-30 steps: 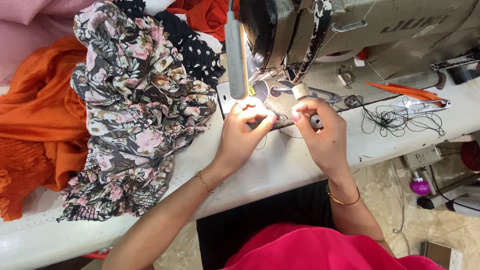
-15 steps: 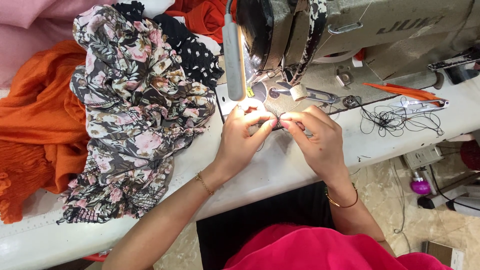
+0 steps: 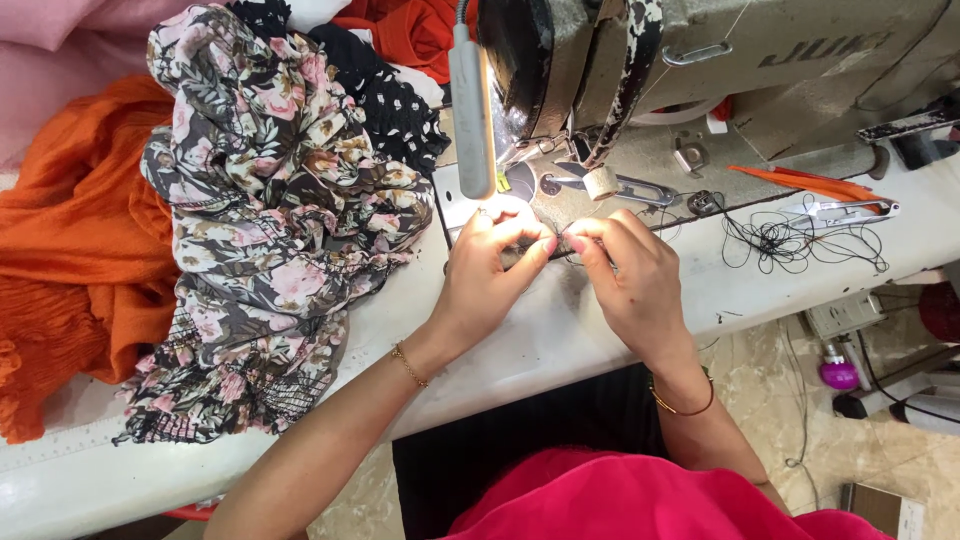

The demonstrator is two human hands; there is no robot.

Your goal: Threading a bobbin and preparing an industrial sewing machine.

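My left hand (image 3: 487, 272) and my right hand (image 3: 632, 280) meet fingertip to fingertip on the white table (image 3: 560, 345), just in front of the sewing machine's needle plate (image 3: 520, 185). Both pinch a thin dark thread (image 3: 560, 243) between thumb and forefinger; whatever else is between the fingers is hidden. A lit lamp arm (image 3: 470, 100) hangs right above the left hand. Each wrist carries a thin bangle.
The grey sewing machine (image 3: 720, 60) fills the top right. Floral fabric (image 3: 280, 230) is heaped left of the hands, with orange cloth (image 3: 70, 260) beyond it. Small snips (image 3: 610, 185) lie by the needle plate; a tangle of black thread (image 3: 780, 240) and metal clippers (image 3: 845, 210) lie to the right.
My right hand has moved left and closed up against the left hand's fingertips. The left hand has barely shifted.
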